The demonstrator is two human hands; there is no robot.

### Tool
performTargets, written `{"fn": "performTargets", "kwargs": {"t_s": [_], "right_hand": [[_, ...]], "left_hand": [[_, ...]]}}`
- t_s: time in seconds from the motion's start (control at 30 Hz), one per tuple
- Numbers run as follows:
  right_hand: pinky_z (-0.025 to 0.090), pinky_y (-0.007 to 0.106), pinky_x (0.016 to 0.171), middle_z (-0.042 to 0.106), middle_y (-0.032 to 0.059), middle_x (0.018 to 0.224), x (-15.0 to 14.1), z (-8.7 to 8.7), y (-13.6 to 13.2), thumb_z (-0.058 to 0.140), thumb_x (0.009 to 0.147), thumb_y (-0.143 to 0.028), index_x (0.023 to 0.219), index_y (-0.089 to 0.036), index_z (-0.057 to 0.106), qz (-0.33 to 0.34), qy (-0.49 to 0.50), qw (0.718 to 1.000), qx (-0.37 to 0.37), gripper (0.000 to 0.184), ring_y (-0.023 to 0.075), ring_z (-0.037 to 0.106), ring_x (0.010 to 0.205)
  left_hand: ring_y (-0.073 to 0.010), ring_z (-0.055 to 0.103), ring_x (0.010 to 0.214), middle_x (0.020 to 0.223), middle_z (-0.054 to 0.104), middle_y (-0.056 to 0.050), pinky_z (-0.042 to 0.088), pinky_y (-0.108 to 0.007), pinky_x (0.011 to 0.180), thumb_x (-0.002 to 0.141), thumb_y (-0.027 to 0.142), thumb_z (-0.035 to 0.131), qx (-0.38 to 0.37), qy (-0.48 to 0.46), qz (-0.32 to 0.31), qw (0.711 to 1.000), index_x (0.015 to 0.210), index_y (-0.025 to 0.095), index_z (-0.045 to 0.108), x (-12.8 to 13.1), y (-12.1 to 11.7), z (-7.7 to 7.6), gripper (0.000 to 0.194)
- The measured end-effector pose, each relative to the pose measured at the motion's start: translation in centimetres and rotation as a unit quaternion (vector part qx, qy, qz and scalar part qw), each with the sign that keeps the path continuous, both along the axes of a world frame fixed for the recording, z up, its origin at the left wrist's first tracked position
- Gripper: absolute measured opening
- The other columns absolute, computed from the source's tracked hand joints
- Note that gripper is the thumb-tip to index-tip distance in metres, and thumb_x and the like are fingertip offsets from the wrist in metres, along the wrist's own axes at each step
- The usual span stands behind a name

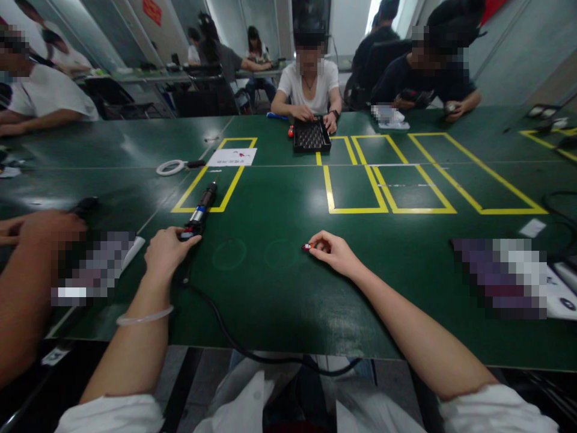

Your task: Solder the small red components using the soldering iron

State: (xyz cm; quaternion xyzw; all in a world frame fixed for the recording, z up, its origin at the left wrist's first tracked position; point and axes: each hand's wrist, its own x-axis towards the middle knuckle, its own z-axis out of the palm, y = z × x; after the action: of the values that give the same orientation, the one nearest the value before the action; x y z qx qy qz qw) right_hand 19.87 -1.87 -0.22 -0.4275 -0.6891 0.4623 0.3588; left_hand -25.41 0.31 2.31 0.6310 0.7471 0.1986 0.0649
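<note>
Because the piece is so small, the right hand [331, 249] seems to hold it in a fingertip pinch, narrow and just above or against the worktop [270, 313]; that red-and-white piece [308, 247] pokes out leftward. The left hand [169, 255] curls closed on the near end of a dark tool [198, 211], its tip aimed away, probably so the rear end stays within grasp; whether the tool is lifted, I cannot tell. A black cable [220, 322] loops toward the worktop's near edge. Two faint circles [229, 254] mark the green surface between the hands, and yellow tape [356, 211] outlines boxes beyond. A white sheet [233, 157] lies past the tool, beside a white ring [170, 168]. Opposite, a co-worker in white [311, 87] handles a black tray [311, 148]; other people sit around the room.
</note>
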Motion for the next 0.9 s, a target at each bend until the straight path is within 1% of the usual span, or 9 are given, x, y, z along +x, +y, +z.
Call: {"fn": "performTargets", "kwargs": {"t_s": [0.1, 0.13, 0.23, 0.33, 0.5, 0.6, 0.7, 0.77, 0.9], "right_hand": [[0.036, 0.023, 0.054, 0.053, -0.0034, 0.066, 0.0, 0.0, 0.0, 0.065, 0.081, -0.031, 0.094, -0.017, 0.063, 0.0, 0.001, 1.0, -0.002, 0.02, 0.0096, 0.046, 0.056], [0.036, 0.023, 0.054, 0.053, -0.0033, 0.066, 0.0, 0.0, 0.0, 0.065, 0.081, -0.031, 0.094, -0.017, 0.063, 0.0, 0.001, 1.0, -0.002, 0.019, 0.0096, 0.046, 0.056], [0.036, 0.023, 0.054, 0.054, -0.0031, 0.067, 0.0, -0.1, 0.0, 0.065, 0.081, -0.032, 0.094, -0.017, 0.063, 0.003, -0.003, 1.0, 0.002, 0.02, 0.0098, 0.046, 0.057], [0.037, 0.023, 0.055, 0.054, -0.0029, 0.068, 0.0, -0.2, 0.0, 0.065, 0.081, -0.032, 0.095, -0.017, 0.062, 0.003, -0.002, 1.0, 0.009, 0.021, 0.0102, 0.048, 0.058], [0.036, 0.023, 0.055, 0.054, -0.0034, 0.066, -0.1, -0.2, 0.1, 0.066, 0.08, -0.032, 0.092, -0.017, 0.061, -0.002, -0.004, 1.0, 0.007, 0.019, 0.0098, 0.047, 0.056], [0.036, 0.022, 0.054, 0.053, -0.0039, 0.064, -0.1, -0.3, 0.1, 0.066, 0.079, -0.032, 0.09, -0.017, 0.06, -0.002, 0.004, 1.0, 0.001, 0.019, 0.0098, 0.046, 0.056], [0.037, 0.022, 0.054, 0.056, -0.0027, 0.069, -0.3, -0.3, 0.2, 0.067, 0.079, -0.032, 0.094, -0.018, 0.06, -0.002, 0.023, 1.0, 0.004, 0.022, 0.0098, 0.048, 0.058], [0.037, 0.023, 0.054, 0.056, -0.0021, 0.071, -0.3, -0.3, 0.1, 0.067, 0.079, -0.032, 0.094, -0.018, 0.06, -0.003, 0.025, 1.0, 0.009, 0.022, 0.0099, 0.048, 0.059], [0.036, 0.023, 0.054, 0.053, -0.0034, 0.066, -0.3, -0.2, 0.0, 0.067, 0.079, -0.033, 0.091, -0.018, 0.061, -0.003, 0.01, 1.0, 0.017, 0.019, 0.01, 0.046, 0.056]], "left_hand": [[-0.0433, 0.061, 0.094, 0.088, 0.064, -0.014, 0.044, -0.048, 0.071, 0.073, 0.069, 0.057, -0.064, 0.087, 0.099, 0.989, 0.103, 0.013, 0.067, 0.2, 0.0, 0.3, 0.064], [-0.0421, 0.062, 0.093, 0.09, 0.065, -0.016, 0.045, -0.047, 0.07, 0.075, 0.066, 0.056, -0.077, 0.104, 0.096, 0.987, 0.106, 0.014, 0.067, 0.5, 0.0, 0.5, 0.062], [-0.0385, 0.063, 0.092, 0.098, 0.067, -0.018, 0.047, -0.045, 0.072, 0.079, 0.06, 0.054, -0.078, 0.132, 0.07, 0.986, 0.111, 0.015, 0.067, 1.2, -0.2, 1.1, 0.057], [-0.0363, 0.063, 0.093, 0.104, 0.067, -0.017, 0.049, -0.044, 0.076, 0.08, 0.055, 0.055, -0.083, 0.141, 0.053, 0.985, 0.113, 0.014, 0.065, 2.1, -0.6, 1.4, 0.054], [-0.0332, 0.064, 0.093, 0.108, 0.065, -0.019, 0.05, -0.042, 0.079, 0.082, 0.052, 0.052, -0.08, 0.16, 0.027, 0.984, 0.116, 0.013, 0.064, 4.8, -1.8, 1.6, 0.053], [-0.0332, 0.063, 0.097, 0.11, 0.065, -0.018, 0.05, -0.041, 0.08, 0.083, 0.053, 0.05, -0.073, 0.166, 0.0, 0.984, 0.119, 0.014, 0.063, 7.1, -2.8, 1.6, 0.053], [-0.0319, 0.064, 0.096, 0.109, 0.065, -0.016, 0.05, -0.039, 0.08, 0.084, 0.052, 0.051, -0.065, 0.162, -0.033, 0.984, 0.118, 0.016, 0.064, 10.0, -3.8, 1.6, 0.051], [-0.0304, 0.064, 0.094, 0.108, 0.065, -0.014, 0.05, -0.038, 0.08, 0.085, 0.051, 0.051, -0.062, 0.153, -0.061, 0.984, 0.117, 0.017, 0.064, 12.1, -4.3, 1.7, 0.048], [-0.0283, 0.063, 0.092, 0.107, 0.063, -0.013, 0.049, -0.036, 0.078, 0.086, 0.049, 0.052, -0.052, 0.13, -0.125, 0.982, 0.115, 0.017, 0.063, 16.8, -5.0, 1.7, 0.044]]}}
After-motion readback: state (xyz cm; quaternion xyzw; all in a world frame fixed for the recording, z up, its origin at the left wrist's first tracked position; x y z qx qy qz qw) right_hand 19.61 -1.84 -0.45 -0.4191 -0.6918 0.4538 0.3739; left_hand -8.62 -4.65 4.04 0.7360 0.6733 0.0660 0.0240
